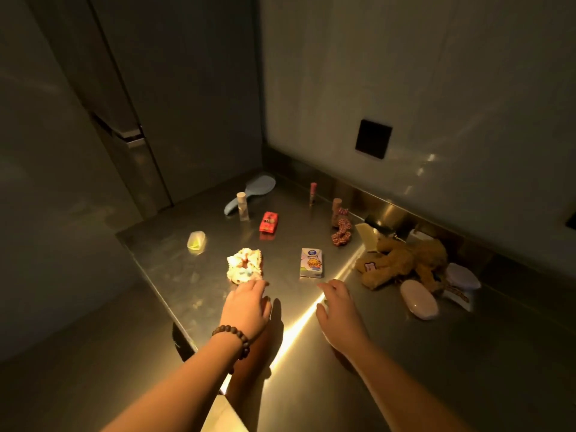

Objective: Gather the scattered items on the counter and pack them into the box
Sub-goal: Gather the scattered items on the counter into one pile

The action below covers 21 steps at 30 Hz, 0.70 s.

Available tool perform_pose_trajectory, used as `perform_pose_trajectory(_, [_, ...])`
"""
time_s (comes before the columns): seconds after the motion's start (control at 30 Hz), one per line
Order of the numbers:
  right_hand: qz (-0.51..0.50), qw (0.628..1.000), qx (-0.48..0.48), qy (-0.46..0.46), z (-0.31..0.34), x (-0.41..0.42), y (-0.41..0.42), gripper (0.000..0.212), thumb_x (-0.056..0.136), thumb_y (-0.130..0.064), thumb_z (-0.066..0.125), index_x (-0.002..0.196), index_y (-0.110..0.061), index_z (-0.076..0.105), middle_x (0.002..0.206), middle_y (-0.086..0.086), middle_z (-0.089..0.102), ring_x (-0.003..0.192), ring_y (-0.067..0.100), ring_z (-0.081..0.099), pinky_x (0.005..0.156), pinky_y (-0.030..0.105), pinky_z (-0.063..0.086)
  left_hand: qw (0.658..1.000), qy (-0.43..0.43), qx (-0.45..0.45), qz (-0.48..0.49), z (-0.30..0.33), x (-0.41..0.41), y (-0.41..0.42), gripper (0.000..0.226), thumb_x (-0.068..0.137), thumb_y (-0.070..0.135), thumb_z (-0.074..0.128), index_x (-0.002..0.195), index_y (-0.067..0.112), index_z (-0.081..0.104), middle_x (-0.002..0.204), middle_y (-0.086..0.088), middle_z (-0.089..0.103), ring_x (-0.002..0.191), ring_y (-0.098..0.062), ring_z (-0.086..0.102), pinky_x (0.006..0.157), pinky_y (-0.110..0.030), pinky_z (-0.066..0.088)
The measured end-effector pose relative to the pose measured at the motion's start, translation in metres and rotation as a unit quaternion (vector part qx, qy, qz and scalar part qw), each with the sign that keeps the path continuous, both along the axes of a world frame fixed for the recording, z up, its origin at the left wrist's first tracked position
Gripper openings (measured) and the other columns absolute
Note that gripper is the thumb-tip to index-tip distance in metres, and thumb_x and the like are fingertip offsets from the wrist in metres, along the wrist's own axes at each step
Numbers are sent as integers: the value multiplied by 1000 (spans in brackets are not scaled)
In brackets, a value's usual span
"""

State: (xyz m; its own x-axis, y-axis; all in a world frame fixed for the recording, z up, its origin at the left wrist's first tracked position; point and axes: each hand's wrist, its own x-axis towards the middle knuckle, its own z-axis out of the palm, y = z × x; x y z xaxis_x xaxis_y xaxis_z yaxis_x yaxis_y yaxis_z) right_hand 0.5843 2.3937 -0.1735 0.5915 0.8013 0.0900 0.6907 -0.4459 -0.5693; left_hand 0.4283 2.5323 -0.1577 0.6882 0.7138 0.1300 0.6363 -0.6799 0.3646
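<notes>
Steel counter (405,353), fluffy ring scrunchie (244,265)

glossy metal counter (405,353), furry plush toy (405,260)

My arms were bare from the wrists back to the frame's lower edge, with no sleeves showing. My left hand (246,304) carried a bracelet of round, dark brown wooden beads (235,339) snug around the wrist. My right hand (338,305) wore nothing: no ring, watch or band.
</notes>
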Motion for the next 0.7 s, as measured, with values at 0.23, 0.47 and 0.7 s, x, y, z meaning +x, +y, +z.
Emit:
perform_pose_trajectory(0.23, [-63, 997, -10, -37, -15, -4, 77, 50, 86, -41, 56, 133, -36, 40, 151, -2, 23, 134, 21, 30, 100, 40, 46, 1000, 0, 16, -6, -10, -9, 73, 51, 83, 40, 52, 130, 23, 44, 138, -6, 41, 127, -24, 35, 105, -39, 31])
perform_pose_trajectory(0.47, [-175, 967, -151, -111, -35, -8, 129, 78, 87, -65, 36, 147, -41, -7, 158, 11, -16, 145, 35, -12, 116, 48, 7, 985, 93, -41, -138, -44, -1, 139, 93, 68, 81, 39, 143, 43, -1, 158, 0, 0, 144, -25, -4, 109, -36, -4])
perform_pose_trajectory(0.7, [-262, 955, -123, -71, -37, -7, 133, 49, 97, -40, 38, 145, -40, 25, 156, 8, 18, 139, 27, 21, 109, 37, 34, 963, 101, -47, -247, -39, 26, 154, 72, 81, 61, 49, 143, 36, 25, 155, -5, 15, 140, -25, 16, 114, -37, 18])
